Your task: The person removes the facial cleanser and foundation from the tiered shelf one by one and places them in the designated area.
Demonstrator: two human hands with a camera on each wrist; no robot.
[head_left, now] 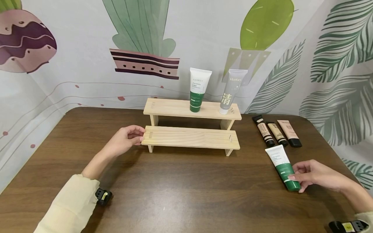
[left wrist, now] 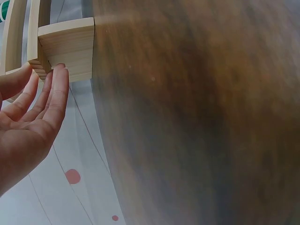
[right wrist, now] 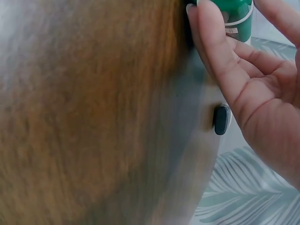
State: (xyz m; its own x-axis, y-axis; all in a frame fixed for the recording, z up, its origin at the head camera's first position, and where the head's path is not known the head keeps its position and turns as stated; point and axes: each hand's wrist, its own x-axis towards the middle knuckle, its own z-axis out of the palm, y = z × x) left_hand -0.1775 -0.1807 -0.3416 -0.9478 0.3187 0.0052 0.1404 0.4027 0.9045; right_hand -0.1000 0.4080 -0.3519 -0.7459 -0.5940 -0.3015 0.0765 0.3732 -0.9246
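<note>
A two-tier wooden display stand (head_left: 190, 138) stands on the table. My left hand (head_left: 124, 139) holds the left end of its lower step, thumb at the front corner; the left wrist view shows that hand (left wrist: 35, 115) with its fingers by the wooden end support (left wrist: 68, 51). At the right, my right hand (head_left: 317, 174) grips a white and green squeeze tube (head_left: 284, 166) near its green cap end, thumb on top. The right wrist view catches only the tube's green end (right wrist: 241, 26) between the fingers. Whether the tube touches the table is unclear.
On the upper step stand another white and green tube (head_left: 198, 90) and a grey tube (head_left: 231, 92), caps down. Three small cosmetic tubes (head_left: 276, 132) lie at the table's right back. A patterned cloth (head_left: 204, 38) hangs behind the brown table (head_left: 175, 194).
</note>
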